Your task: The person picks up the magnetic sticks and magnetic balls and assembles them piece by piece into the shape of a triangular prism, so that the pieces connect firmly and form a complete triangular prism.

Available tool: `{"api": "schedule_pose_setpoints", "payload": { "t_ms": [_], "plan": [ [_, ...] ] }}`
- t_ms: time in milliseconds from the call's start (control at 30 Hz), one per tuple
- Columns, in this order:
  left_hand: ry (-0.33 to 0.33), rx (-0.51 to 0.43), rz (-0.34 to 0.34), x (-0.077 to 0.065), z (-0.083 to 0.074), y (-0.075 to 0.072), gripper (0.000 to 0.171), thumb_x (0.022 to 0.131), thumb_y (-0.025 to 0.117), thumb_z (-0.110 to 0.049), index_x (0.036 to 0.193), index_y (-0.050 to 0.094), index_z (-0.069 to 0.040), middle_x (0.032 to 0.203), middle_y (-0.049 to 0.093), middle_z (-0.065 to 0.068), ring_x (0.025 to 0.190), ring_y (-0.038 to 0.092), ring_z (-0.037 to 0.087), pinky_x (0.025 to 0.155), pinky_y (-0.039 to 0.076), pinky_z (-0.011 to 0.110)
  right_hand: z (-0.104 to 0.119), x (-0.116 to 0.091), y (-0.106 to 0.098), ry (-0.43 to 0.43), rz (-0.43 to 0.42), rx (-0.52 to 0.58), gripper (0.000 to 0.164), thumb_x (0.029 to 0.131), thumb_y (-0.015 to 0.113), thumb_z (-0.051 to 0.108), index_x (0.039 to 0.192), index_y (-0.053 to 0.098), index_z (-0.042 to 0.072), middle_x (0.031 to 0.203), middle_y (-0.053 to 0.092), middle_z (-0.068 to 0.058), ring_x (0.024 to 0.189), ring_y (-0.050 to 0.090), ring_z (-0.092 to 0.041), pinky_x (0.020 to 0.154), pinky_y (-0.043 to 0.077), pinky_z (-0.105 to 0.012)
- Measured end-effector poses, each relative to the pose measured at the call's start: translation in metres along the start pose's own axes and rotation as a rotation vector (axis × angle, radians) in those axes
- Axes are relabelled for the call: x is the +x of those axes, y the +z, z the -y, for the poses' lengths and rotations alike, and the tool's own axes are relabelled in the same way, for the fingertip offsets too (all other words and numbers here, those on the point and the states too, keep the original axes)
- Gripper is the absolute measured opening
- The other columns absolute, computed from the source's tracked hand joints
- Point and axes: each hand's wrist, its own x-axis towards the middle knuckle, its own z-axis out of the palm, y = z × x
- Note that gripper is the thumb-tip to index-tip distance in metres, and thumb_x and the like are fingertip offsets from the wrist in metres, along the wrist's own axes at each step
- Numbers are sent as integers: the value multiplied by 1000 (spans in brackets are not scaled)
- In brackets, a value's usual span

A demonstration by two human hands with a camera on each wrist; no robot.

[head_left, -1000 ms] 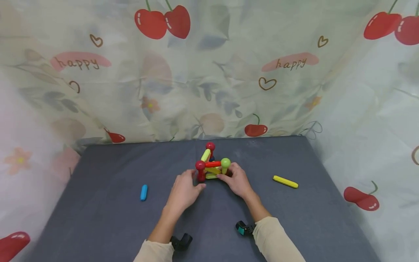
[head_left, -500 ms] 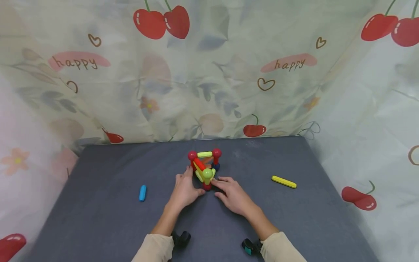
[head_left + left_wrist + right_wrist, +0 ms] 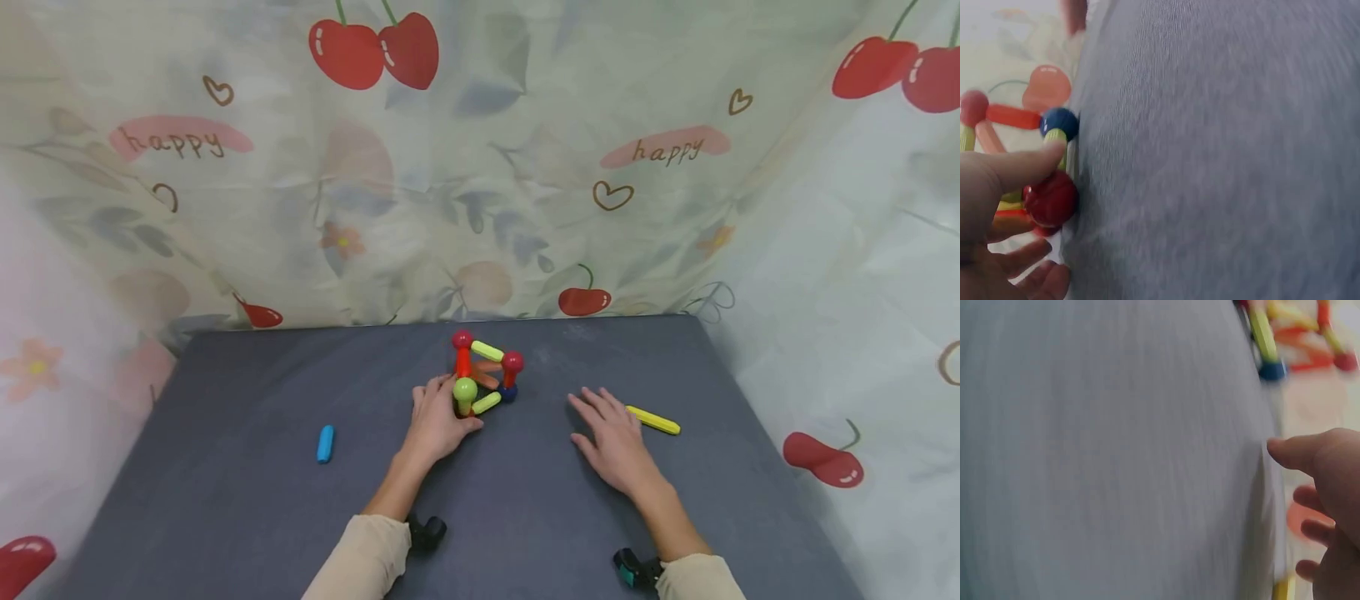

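Note:
A ball-and-rod toy frame (image 3: 463, 362) stands near the back of the table, with red, blue and light-green balls joined by red, orange, yellow and light-green rods. My left hand (image 3: 438, 421) holds its near left corner. In the left wrist view the thumb lies on a light-green rod between the blue ball (image 3: 1060, 123) and a red ball (image 3: 1052, 199), while the fingers reach around the other side. To the right, apart from the frame, my right hand (image 3: 617, 442) hovers with spread fingers and holds nothing. A loose yellow rod (image 3: 656, 420) lies just beyond it, partly covered by the hand.
On the left of the dark grey tabletop (image 3: 247, 517) lies a short blue rod (image 3: 325, 444). A cherry-patterned cloth (image 3: 480, 167) rises behind the table's back edge and along both sides.
The frame has been turned on the table, its green ball swinging from the right to the near left. My right hand has let go and moved right, near the yellow rod.

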Motion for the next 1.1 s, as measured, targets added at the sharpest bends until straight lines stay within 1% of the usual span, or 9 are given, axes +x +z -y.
{"api": "schedule_pose_setpoints", "payload": {
  "t_ms": [100,233,400,533,633,733,900,1000,1100],
  "plan": [
    [-2,-13,-32,0,6,-5,62,79,90,-26,132,64,-5,123,61,16,112,52,34,99,47,50,-28,-11,-14,111,-26,-19,61,97,70,25,152,48,15,158,44,-18,145,33,-47,106,29,-70],
    [-44,-38,-62,0,12,-11,43,78,90,-26,112,71,-7,101,69,10,92,65,26,86,55,45,-52,-23,-29,224,-39,-39,56,99,67,22,150,49,9,149,46,-25,131,37,-50,93,31,-64],
    [-69,-69,-83,-1,13,-14,38,77,91,-26,108,75,-10,100,77,8,88,71,23,81,59,42,-62,-28,-35,272,-61,-56,40,98,68,14,136,63,3,128,57,-25,110,47,-45,82,34,-56],
    [-76,-60,-92,0,11,-14,38,77,91,-27,108,76,-10,99,78,7,88,71,23,81,59,42,-59,-20,-36,273,-85,-49,32,96,70,13,126,68,3,118,63,-22,102,54,-42,77,35,-52],
    [-88,-56,-93,1,10,-14,39,78,90,-28,109,77,-10,99,78,7,89,71,23,82,60,42,-48,-6,-38,247,-106,3,31,96,71,16,125,68,5,113,65,-19,99,58,-39,75,35,-49],
    [-108,-62,-102,0,10,-13,39,77,91,-27,109,77,-10,100,78,7,91,72,24,84,60,42,-26,16,-45,195,-154,114,31,96,72,17,124,67,6,109,65,-15,96,61,-33,80,42,-48],
    [-119,-59,-108,-1,9,-12,38,77,91,-26,110,78,-11,101,79,7,94,72,25,86,59,43,23,53,-61,34,-266,330,32,95,73,13,124,65,5,107,64,-12,92,65,-25,80,55,-46],
    [-113,-50,-108,-2,8,-13,38,78,90,-26,110,78,-10,101,79,8,93,73,25,86,59,43,53,72,-67,-66,-297,435,36,94,74,12,129,63,6,111,65,-11,93,66,-23,82,57,-46],
    [-100,-39,-109,-2,7,-13,37,78,90,-26,109,78,-10,99,79,7,92,73,25,85,59,43,80,87,-67,-145,-301,501,40,95,73,13,133,62,8,114,66,-10,96,67,-23,85,57,-44]
  ]
}}
